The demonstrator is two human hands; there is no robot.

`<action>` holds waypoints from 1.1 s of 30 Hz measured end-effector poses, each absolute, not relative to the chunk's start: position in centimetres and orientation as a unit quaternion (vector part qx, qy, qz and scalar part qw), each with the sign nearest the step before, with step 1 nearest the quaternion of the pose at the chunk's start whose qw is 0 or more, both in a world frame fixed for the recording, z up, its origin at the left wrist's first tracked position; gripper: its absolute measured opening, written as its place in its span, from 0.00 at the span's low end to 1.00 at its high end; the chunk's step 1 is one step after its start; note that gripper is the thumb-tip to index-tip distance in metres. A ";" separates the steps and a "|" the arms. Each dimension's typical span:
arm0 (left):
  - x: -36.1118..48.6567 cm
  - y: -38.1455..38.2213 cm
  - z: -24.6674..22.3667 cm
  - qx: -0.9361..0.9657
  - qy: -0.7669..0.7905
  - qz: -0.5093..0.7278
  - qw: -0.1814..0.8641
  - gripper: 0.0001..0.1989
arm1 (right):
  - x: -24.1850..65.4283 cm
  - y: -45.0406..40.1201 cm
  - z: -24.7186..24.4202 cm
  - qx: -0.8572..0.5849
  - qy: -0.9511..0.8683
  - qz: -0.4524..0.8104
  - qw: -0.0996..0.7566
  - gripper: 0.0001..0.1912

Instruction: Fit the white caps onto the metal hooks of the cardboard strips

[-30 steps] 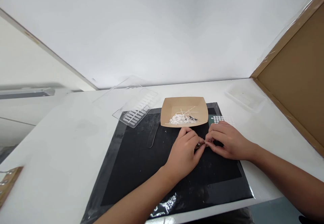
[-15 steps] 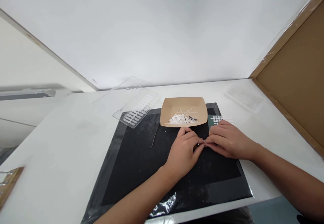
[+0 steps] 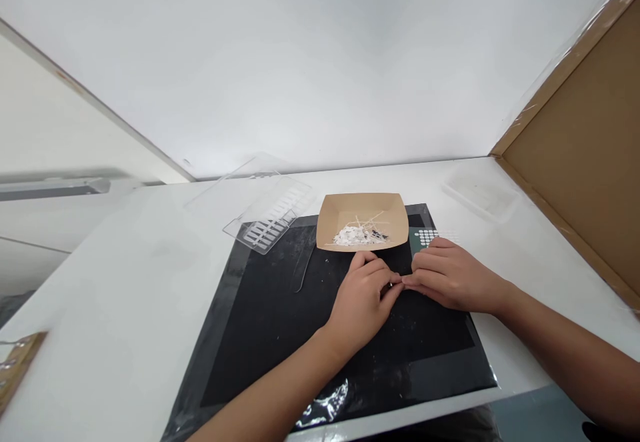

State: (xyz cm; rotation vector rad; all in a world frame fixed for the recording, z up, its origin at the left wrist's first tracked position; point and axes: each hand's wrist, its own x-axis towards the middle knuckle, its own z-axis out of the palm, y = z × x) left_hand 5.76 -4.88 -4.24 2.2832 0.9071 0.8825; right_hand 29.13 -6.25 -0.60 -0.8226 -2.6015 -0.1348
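Note:
Over the black mat point(image 3: 270, 322), my left hand point(image 3: 367, 295) and my right hand point(image 3: 447, 274) meet fingertip to fingertip. Both are closed in a pinch. Whatever lies between the fingers is tiny and mostly covered; only a small pale glint shows by the left fingertips. Just beyond my left hand stands a brown cardboard tray point(image 3: 327, 219), with white scraps point(image 3: 353, 235) and thin strips heaped in it. Partly behind my right hand lies a green sheet with rows of white rounded pieces point(image 3: 427, 236).
Left of the tray, a clear plastic plate with white slots point(image 3: 270, 225) overlaps the mat's corner. A thin clear strip point(image 3: 301, 269) lies on the mat. At the back right sits a translucent shallow tray point(image 3: 480, 195). A cardboard panel point(image 3: 580, 135) borders the right side; a wooden-edged object point(image 3: 20, 365) is far left.
My right fingertips have shifted slightly left, against my left ones, and the small clear bit between them is now covered. My left hand has hardly moved.

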 end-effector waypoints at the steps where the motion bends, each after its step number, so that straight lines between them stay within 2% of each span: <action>1: 5.8 -4.9 -4.2 0.844 0.335 0.326 0.263 0.05 | 29.2 -6.3 -0.6 -0.296 -0.933 -0.051 0.200 0.13; 10: 5.8 -4.8 -4.2 0.841 0.339 0.324 0.270 0.05 | 29.0 -6.3 -0.2 -0.285 -0.937 -0.074 0.188 0.15; 19: 5.8 -4.8 -4.4 0.837 0.336 0.342 0.264 0.04 | 29.8 -6.1 -0.3 -0.301 -0.917 0.033 0.259 0.05; 33: 5.8 -5.0 -4.4 0.842 0.335 0.336 0.255 0.03 | 29.7 -6.2 -0.7 -0.331 -0.909 0.022 0.251 0.07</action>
